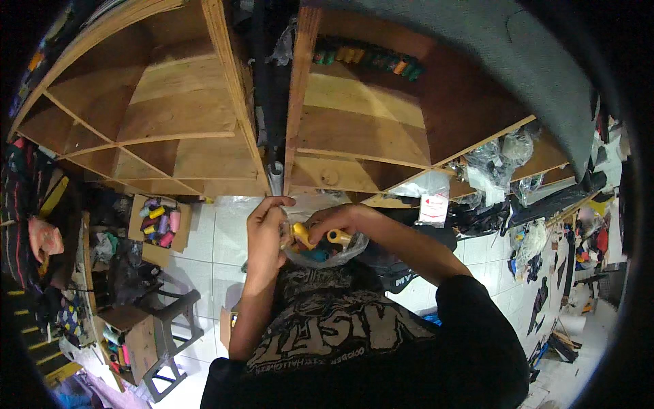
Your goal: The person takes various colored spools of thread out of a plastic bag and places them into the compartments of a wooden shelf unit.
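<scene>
Before the wooden shelving (361, 129) I see a clear plastic bag (349, 255), its rim apparently pinched by my left hand (268, 230). My right hand (338, 219) is inside beside a yellow spool (302, 236), grip unclear. Reaching in seems the step; next calls for a steady rim.
</scene>
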Available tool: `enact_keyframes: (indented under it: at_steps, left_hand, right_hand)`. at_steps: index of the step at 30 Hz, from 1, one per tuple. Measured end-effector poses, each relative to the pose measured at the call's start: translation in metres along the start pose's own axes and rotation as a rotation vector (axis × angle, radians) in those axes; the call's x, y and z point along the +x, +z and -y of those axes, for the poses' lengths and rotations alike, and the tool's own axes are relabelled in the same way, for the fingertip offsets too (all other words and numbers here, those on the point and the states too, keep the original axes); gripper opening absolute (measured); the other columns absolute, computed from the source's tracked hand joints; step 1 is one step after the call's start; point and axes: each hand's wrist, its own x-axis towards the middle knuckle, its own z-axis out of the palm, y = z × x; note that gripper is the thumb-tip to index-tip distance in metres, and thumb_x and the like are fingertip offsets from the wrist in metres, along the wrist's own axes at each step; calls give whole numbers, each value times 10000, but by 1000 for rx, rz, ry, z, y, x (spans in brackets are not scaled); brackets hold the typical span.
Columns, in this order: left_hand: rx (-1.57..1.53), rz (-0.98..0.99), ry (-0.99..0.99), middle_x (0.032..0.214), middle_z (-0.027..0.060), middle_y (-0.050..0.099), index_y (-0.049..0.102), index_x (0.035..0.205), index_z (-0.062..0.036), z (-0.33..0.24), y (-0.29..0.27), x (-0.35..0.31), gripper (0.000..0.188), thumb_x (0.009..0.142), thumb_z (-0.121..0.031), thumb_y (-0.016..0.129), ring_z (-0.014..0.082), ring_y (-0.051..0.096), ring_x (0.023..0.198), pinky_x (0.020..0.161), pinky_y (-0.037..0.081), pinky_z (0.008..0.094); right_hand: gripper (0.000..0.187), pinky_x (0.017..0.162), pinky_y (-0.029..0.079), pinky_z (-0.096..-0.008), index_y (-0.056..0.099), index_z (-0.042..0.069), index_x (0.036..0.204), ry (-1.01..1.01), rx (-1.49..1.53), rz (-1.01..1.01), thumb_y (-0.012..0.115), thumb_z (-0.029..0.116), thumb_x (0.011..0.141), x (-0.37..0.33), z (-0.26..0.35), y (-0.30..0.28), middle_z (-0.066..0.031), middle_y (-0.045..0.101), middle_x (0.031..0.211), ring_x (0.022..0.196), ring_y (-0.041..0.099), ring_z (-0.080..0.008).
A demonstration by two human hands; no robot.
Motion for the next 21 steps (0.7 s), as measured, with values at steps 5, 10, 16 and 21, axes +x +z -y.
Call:
enact_keyframes:
  at_steps: [5, 10, 16, 21]
  left_hand:
    - [-73, 22, -24, 522, -19, 394, 584, 884, 16, -2, 13, 5, 184, 800, -47, 433, 48, 337, 398, 359, 251, 213]
    - [-148, -23, -18, 562, -8, 392, 580, 866, 23, -5, 16, 14, 182, 759, -46, 449, 56, 338, 399, 355, 266, 216]
    - [-150, -19, 15, 611, 4, 398, 566, 857, 27, -1, 21, 28, 182, 739, -60, 458, 68, 358, 393, 335, 276, 218]
    - [-169, -44, 23, 589, -1, 391, 568, 878, 30, -10, 27, 26, 198, 742, -73, 467, 81, 362, 390, 339, 289, 226]
  right_hand:
    - [376, 598, 532, -342, 586, 80, 1075, -136, 324, 6, 623, 255, 744, -44, -14, -20, -67, 577, 1027, 881, 560, -157]
    - [425, 539, 485, -291, 494, 50, 1118, -386, 319, -71, 546, 253, 748, -107, 17, -50, -130, 565, 1065, 879, 575, -216]
    - [321, 460, 461, -277, 554, 87, 1031, -466, 162, -753, 626, 239, 758, -177, 102, -139, -71, 602, 867, 686, 589, -172]
    - [403, 612, 517, -371, 581, 60, 1021, -236, -722, -1367, 660, 340, 742, -113, 80, -212, -146, 620, 907, 795, 617, -264]
